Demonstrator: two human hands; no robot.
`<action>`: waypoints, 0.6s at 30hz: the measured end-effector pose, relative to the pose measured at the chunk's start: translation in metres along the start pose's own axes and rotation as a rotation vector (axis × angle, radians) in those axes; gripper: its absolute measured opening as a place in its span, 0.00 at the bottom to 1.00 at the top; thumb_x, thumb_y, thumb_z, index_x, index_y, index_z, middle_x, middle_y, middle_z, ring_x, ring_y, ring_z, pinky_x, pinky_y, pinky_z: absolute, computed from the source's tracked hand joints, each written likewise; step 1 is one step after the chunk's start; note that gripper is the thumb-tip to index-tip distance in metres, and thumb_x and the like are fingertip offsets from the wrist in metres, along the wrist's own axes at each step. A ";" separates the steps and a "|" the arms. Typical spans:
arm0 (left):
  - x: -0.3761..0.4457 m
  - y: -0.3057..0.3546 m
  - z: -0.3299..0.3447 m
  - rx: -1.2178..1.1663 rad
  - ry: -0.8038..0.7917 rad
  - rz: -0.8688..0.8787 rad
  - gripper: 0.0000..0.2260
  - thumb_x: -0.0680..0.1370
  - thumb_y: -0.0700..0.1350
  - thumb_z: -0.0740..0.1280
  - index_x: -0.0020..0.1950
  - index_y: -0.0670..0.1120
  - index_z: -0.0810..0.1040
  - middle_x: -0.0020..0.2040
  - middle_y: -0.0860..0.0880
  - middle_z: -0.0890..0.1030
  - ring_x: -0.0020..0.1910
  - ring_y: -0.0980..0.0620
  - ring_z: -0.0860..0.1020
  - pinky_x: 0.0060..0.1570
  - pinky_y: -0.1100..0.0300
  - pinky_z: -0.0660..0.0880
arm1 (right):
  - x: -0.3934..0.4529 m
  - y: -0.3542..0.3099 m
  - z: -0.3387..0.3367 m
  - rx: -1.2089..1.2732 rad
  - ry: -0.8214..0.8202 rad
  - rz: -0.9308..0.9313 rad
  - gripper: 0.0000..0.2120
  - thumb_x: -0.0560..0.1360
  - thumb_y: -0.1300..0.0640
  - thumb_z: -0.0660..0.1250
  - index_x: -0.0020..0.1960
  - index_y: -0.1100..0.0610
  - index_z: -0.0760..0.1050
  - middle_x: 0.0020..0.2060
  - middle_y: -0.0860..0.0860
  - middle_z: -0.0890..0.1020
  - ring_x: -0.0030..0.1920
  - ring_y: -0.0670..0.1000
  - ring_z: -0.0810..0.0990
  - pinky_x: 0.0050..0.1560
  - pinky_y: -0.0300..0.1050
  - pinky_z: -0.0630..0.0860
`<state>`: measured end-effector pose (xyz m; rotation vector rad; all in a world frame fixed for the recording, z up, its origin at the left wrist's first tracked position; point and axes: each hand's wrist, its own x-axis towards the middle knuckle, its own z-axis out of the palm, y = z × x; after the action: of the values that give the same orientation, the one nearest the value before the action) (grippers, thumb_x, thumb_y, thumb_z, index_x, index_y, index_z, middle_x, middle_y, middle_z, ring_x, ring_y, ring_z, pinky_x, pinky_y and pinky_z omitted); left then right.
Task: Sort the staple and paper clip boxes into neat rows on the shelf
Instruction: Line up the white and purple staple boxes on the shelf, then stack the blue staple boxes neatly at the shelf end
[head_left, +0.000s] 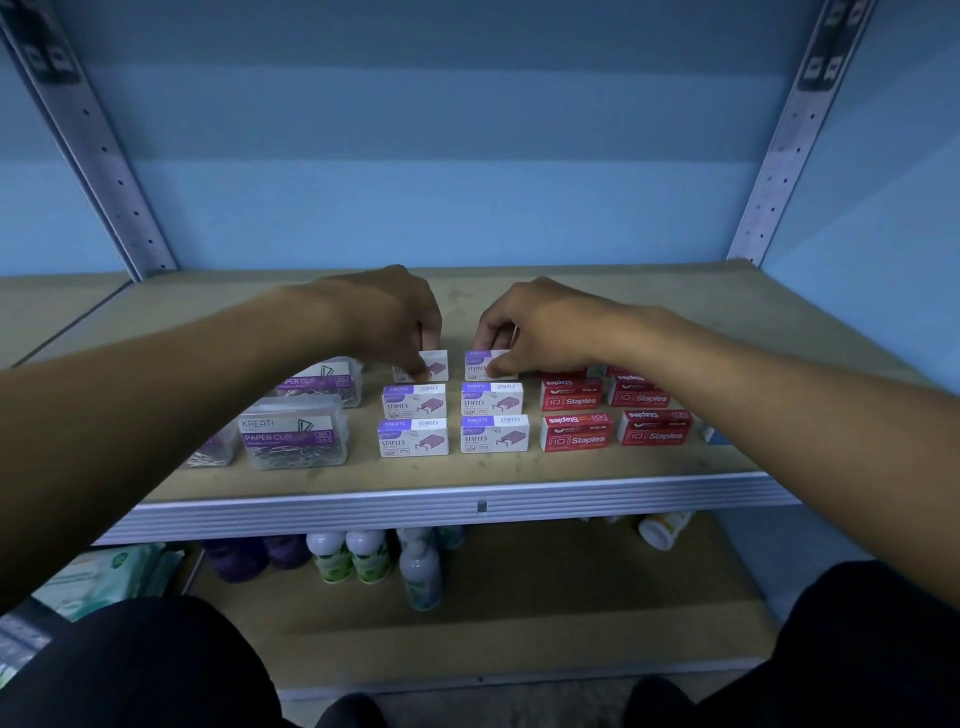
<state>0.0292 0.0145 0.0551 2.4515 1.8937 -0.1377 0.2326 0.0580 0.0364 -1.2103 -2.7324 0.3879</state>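
while each hand (395, 317) (540, 327) pinches a small cardboard box (434, 365) (483, 364).

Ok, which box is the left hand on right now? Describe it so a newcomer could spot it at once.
Start at the wooden shelf and find the white-and-purple staple boxes in the middle, between the clear paper clip tubs and the red staple boxes. They form two columns; take the left one. The box is the rearmost there, the only one in that column pinched by the left hand.
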 end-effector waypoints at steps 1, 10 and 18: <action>0.000 0.001 -0.002 -0.004 -0.008 0.002 0.09 0.70 0.55 0.76 0.46 0.54 0.83 0.44 0.58 0.80 0.45 0.57 0.78 0.44 0.59 0.76 | -0.001 0.000 -0.001 -0.002 -0.007 0.001 0.10 0.73 0.49 0.76 0.54 0.47 0.84 0.47 0.42 0.84 0.49 0.43 0.82 0.49 0.41 0.78; -0.008 0.051 -0.038 -0.209 0.309 0.100 0.09 0.69 0.55 0.76 0.46 0.57 0.82 0.44 0.61 0.81 0.46 0.62 0.75 0.49 0.57 0.76 | -0.054 0.005 -0.033 0.242 0.284 0.036 0.04 0.75 0.52 0.72 0.49 0.46 0.86 0.44 0.38 0.86 0.47 0.36 0.82 0.52 0.36 0.78; -0.007 0.133 -0.020 -0.508 0.338 0.194 0.06 0.71 0.51 0.75 0.46 0.56 0.82 0.43 0.61 0.83 0.40 0.66 0.79 0.42 0.66 0.74 | -0.171 0.056 -0.049 0.200 0.425 0.240 0.06 0.76 0.54 0.72 0.51 0.45 0.85 0.47 0.38 0.85 0.50 0.38 0.82 0.57 0.39 0.78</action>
<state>0.1569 -0.0244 0.0732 2.3704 1.5159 0.7120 0.3977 -0.0241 0.0654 -1.3835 -2.1482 0.3678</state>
